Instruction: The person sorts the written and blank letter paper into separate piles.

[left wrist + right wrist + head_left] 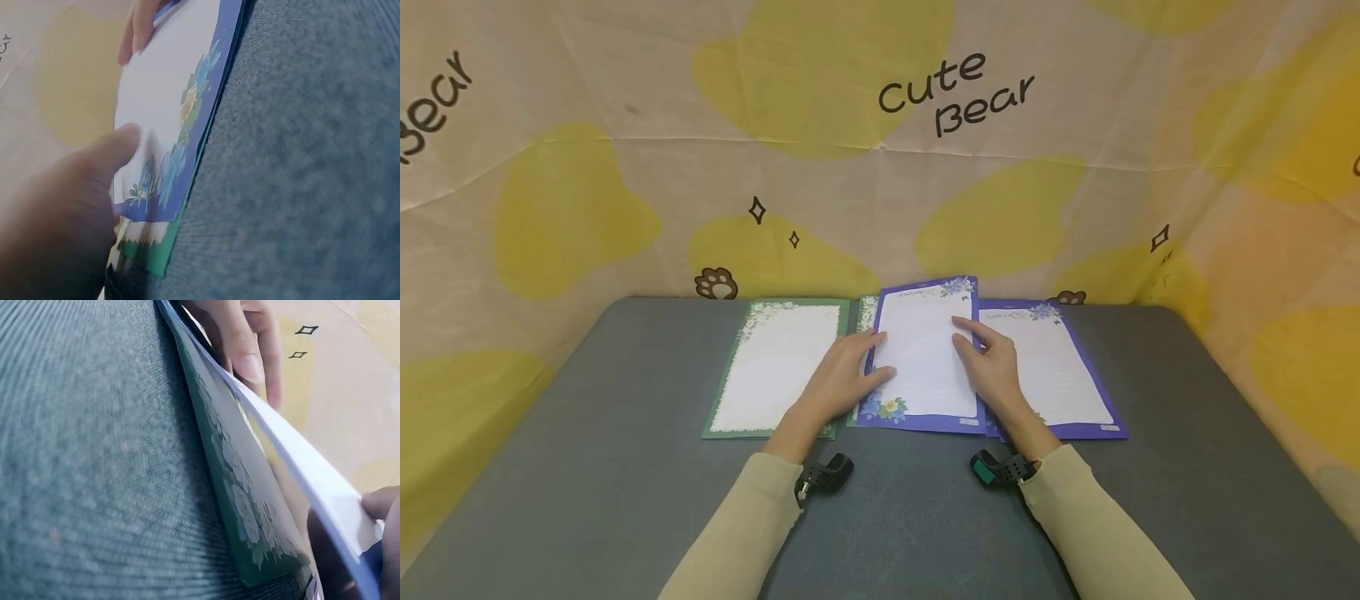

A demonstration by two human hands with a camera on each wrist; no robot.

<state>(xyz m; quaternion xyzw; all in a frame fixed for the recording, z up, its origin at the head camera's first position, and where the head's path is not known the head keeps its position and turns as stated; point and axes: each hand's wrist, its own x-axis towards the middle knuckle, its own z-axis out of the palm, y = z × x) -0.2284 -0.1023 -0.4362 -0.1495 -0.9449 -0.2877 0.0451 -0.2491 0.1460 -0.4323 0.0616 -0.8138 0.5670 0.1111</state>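
Note:
A purple-bordered sheet of paper (925,358) with blue flowers in its corners lies tilted over other sheets, its right side raised. My right hand (996,367) pinches its right edge; in the right wrist view the thumb (378,503) is on the white face and fingers are underneath. At the left edge, my left hand (842,375) rests with thumb and fingers extended over the paper. The left wrist view shows that thumb (119,147) above the white face. Beneath the raised sheet is a green-bordered sheet (256,531) with a white floral pattern.
Another green-bordered sheet (778,367) lies to the left, and a second purple-bordered sheet (1052,367) to the right. All are on a dark grey table (602,467). Behind it hangs a patterned cloth (820,175) with yellow patches and lettering.

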